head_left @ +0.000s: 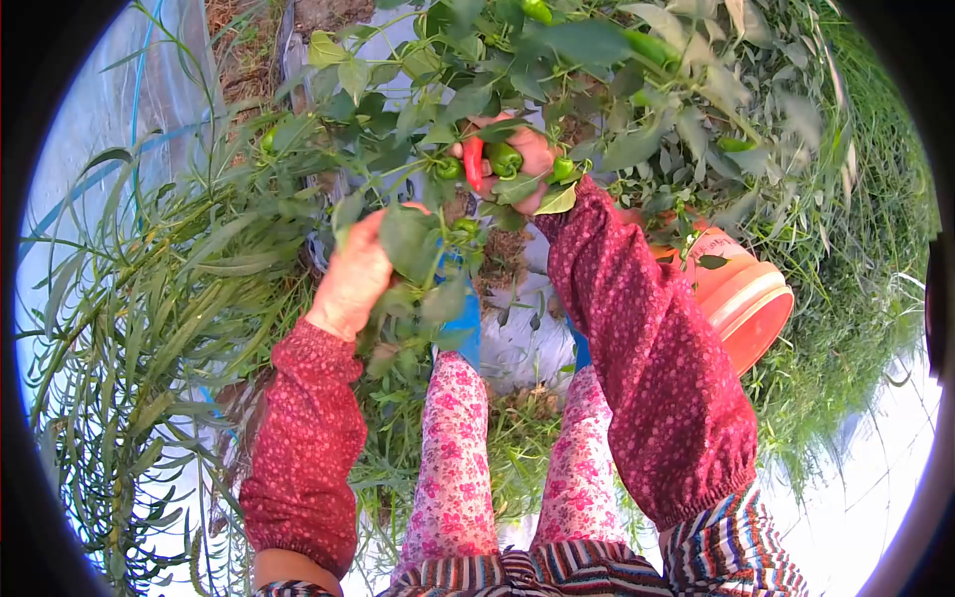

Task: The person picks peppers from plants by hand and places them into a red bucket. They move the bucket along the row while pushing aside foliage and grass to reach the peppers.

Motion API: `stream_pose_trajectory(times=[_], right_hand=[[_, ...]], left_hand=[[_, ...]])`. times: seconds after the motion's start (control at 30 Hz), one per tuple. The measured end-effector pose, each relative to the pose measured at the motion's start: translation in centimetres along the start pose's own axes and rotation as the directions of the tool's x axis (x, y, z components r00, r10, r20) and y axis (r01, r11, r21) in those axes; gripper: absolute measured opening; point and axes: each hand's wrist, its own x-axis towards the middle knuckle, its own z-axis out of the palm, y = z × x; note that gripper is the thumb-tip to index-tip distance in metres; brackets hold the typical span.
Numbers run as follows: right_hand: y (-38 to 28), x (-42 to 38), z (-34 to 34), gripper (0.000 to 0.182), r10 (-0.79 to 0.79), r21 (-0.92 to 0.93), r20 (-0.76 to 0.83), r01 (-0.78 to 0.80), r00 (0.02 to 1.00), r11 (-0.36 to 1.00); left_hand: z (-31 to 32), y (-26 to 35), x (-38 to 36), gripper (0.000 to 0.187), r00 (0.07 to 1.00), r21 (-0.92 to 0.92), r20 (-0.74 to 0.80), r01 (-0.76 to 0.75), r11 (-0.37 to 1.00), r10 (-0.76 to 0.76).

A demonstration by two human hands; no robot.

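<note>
My right hand [537,156] is in among the pepper plant's leaves, its fingers curled behind a red pepper [474,162] and a green pepper [504,159]. Smaller green peppers show on either side, one at its left [448,168] and another by the wrist [564,169]. Lower and to the left, my left hand [356,277] reaches into the same plant. A broad leaf [406,242] covers most of its fingers, so their grip is hidden. Another green pepper [466,228] hangs between the two hands, partly behind foliage.
An orange bucket [731,289] is tilted beside my right forearm. Long-leaved plants [214,264] crowd the left side, and fine green growth [856,239] fills the right. Plastic sheeting [95,109] lies at the upper left. My legs stand below the plant.
</note>
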Motion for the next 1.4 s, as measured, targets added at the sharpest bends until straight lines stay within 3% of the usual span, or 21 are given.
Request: stream_pose_trajectory(times=[0.07,0.13,0.17,0.23,0.27,0.3,0.33,0.37,0.4,0.43,0.5,0.57,0.63,0.67,0.77,0.8,0.87,0.97,1.17,1.27,1.4], right_hand=[[0.2,0.2,-0.7,0.02,-0.043,-0.13,0.027,0.046,0.999,0.99],[0.1,0.3,-1.2,0.022,0.006,-0.07,0.126,0.003,0.992,0.998],[0.1,0.3,-1.6,0.024,0.03,-0.044,0.174,-0.023,0.984,0.999],[-0.7,0.2,-0.2,0.024,0.219,-0.074,-0.102,-0.227,0.97,0.971],[0.1,0.8,-1.2,0.023,0.005,-0.37,0.057,0.017,0.998,0.929],[0.7,1.3,-1.1,0.023,-0.21,-0.577,0.211,0.295,0.955,0.762],[0.1,1.1,-1.2,0.023,-0.078,-0.435,0.097,0.113,0.992,0.893],[-0.2,0.9,-0.4,0.022,0.08,-0.258,0.009,-0.075,0.997,0.963],[0.1,0.8,-0.3,0.022,0.08,-0.259,0.01,-0.075,0.997,0.963],[0.4,0.7,-0.2,0.022,-0.021,-0.348,0.018,0.026,1.0,0.937],[0.4,0.4,0.9,0.021,-0.124,-0.432,0.045,0.131,0.991,0.892],[-0.7,0.0,1.6,0.022,0.057,-0.445,-0.202,-0.144,0.978,0.884],[-0.5,-0.2,0.2,0.029,0.012,-0.58,-0.219,-0.14,0.976,0.803],[-0.4,-0.6,-0.5,0.034,-0.273,-0.901,0.197,0.284,0.942,0.327],[-0.7,-1.5,0.6,0.047,-0.252,-0.866,0.495,0.449,0.832,-0.22],[-0.8,-1.5,0.3,0.047,-0.27,-0.871,0.49,0.456,0.829,-0.181],[-0.8,-1.4,-0.6,0.047,-0.308,-0.883,0.362,0.43,0.88,0.19],[-0.5,-1.6,-1.3,0.047,-0.295,-0.803,0.25,0.368,0.922,0.469],[-0.1,-2.2,-2.2,0.047,-0.28,-0.738,0.195,0.328,0.94,0.589],[0.0,-2.3,-2.3,0.048,-0.271,-0.724,0.185,0.317,0.945,0.612],[0.1,-2.4,-2.3,0.048,-0.27,-0.726,0.188,0.318,0.944,0.609]], left_hand=[[-2.8,-1.1,0.0,0.02,0.992,-0.073,-0.109,-0.074,0.995,0.066],[-3.6,-1.5,-0.9,0.011,0.952,-0.06,-0.217,-0.233,0.971,0.215],[-3.3,0.2,-2.1,0.006,0.958,-0.06,-0.192,-0.227,0.972,0.212],[-2.9,1.6,-2.8,0.006,0.893,0.038,-0.138,-0.428,0.903,0.429],[-2.8,2.2,-2.9,0.012,0.838,0.285,-0.182,-0.457,0.843,0.515],[-2.0,3.0,-2.8,0.012,0.836,0.288,-0.181,-0.458,0.841,0.517],[-0.7,4.0,-2.6,0.017,0.662,0.662,-0.13,-0.497,0.561,0.739],[0.1,4.9,-2.5,0.022,0.474,0.905,0.03,-0.386,0.177,0.88],[0.4,5.8,-2.6,0.03,0.474,0.948,0.154,-0.318,0.006,0.867],[0.7,5.9,-2.2,0.03,0.473,0.948,0.154,-0.317,0.005,0.867],[1.0,6.1,-1.6,0.034,0.441,0.96,0.256,-0.223,-0.172,0.86],[1.2,5.8,-1.4,0.037,0.422,0.951,0.306,-0.183,-0.251,0.853],[2.1,5.2,-1.4,0.041,0.51,0.93,0.364,-0.149,-0.336,0.779],[2.2,4.4,-0.7,0.044,0.519,0.897,0.424,-0.13,-0.422,0.742],[3.0,4.0,0.8,0.044,0.702,0.909,0.346,-0.087,-0.407,0.622],[3.3,4.1,1.4,0.042,0.697,0.903,0.346,-0.066,-0.425,0.628],[3.5,4.4,2.0,0.033,0.665,0.9,0.364,-0.071,-0.43,0.652],[3.4,4.8,1.9,0.03,0.653,0.905,0.379,-0.111,-0.412,0.655],[3.4,4.5,1.2,0.027,0.65,0.926,0.352,-0.138,-0.351,0.673],[3.6,4.3,2.2,0.027,0.696,0.943,0.327,-0.284,-0.173,0.639],[4.3,4.3,2.4,0.024,0.786,0.946,0.282,-0.323,-0.025,0.55]])
